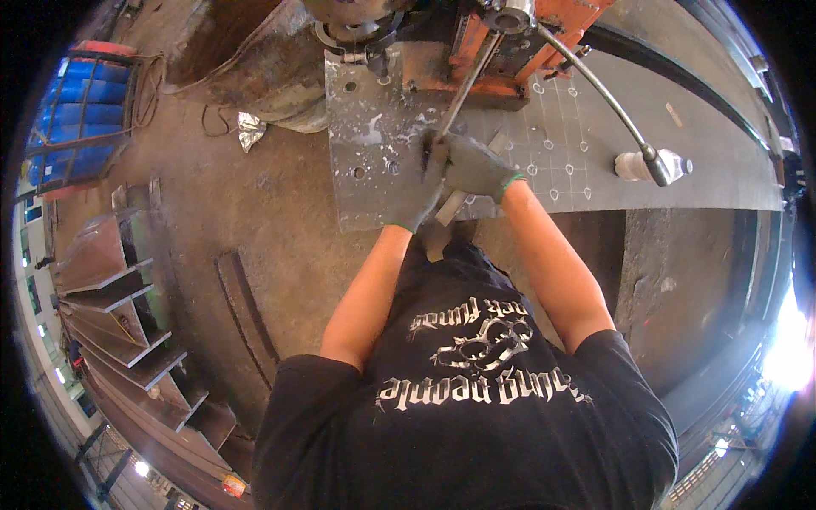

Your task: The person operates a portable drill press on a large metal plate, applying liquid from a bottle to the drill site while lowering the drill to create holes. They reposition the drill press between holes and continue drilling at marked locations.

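Both my hands wear grey work gloves with green cuffs and meet at the lower end of a metal feed lever (467, 89) on an orange drilling machine (489, 59). My right hand (478, 167) is closed around the lever's end. Against it lies my left hand (415, 191), whose fingers are blurred and partly hidden at the same spot, so their grip does not show clearly. Under my hands is a steel plate (361, 127) with drilled holes and pale splashes. Chalk-like circles and lines mark it farther right. A flat metal strip (452, 207) lies partly beneath my right hand.
A second lever (608, 89) reaches out to the right, its knobbed end over a plastic bottle (631, 166) lying on the plate. Crumpled foil (250, 131) lies on the floor at left. Blue drums (81, 119) stand in a frame, and steel sections (127, 314) are at lower left.
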`<state>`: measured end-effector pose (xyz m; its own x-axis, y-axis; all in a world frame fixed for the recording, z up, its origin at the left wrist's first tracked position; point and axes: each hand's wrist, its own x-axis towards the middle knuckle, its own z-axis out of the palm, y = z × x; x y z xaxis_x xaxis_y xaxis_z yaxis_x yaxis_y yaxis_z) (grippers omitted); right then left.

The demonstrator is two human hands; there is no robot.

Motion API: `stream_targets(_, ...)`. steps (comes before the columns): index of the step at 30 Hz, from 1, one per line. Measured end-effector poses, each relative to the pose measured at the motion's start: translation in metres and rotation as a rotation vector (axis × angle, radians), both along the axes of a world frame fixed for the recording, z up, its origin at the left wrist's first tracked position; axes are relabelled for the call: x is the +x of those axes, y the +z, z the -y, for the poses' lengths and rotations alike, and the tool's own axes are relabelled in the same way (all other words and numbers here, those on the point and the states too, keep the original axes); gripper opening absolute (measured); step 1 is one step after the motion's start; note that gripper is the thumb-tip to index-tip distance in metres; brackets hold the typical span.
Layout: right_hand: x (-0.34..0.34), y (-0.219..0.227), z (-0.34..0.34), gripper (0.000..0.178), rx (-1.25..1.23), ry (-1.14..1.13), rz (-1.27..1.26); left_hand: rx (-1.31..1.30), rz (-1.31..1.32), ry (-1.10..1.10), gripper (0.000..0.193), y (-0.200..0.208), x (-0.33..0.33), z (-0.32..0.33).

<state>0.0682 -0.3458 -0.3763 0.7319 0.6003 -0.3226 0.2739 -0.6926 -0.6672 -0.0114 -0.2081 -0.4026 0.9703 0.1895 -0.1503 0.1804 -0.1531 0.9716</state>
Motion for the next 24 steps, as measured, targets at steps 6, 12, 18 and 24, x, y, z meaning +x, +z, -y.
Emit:
stream_targets(6, 0.051, 0.033, 0.103, 0.031, -0.061, 0.055, 0.076, 0.27, 0.242, -0.246, 0.034, -0.032, 0.031, 0.056)
stream_targets(12, 0.102, 0.029, 0.154, 0.02, -0.03, -0.411, 0.476, 0.229, 0.195, -0.196, 0.031, -0.049, 0.048, 0.108)
stream_targets(18, 0.225, 0.101, 0.185, 0.022, 0.193, -0.54, 0.839, 0.274, 0.269, -0.06, 0.03, -0.039, 0.045, 0.116)
stream_targets(24, 0.281, 0.098, 0.153, 0.022, 0.034, -0.482, 0.567, 0.262, 0.178, -0.062, 0.029, -0.036, 0.046, 0.12)
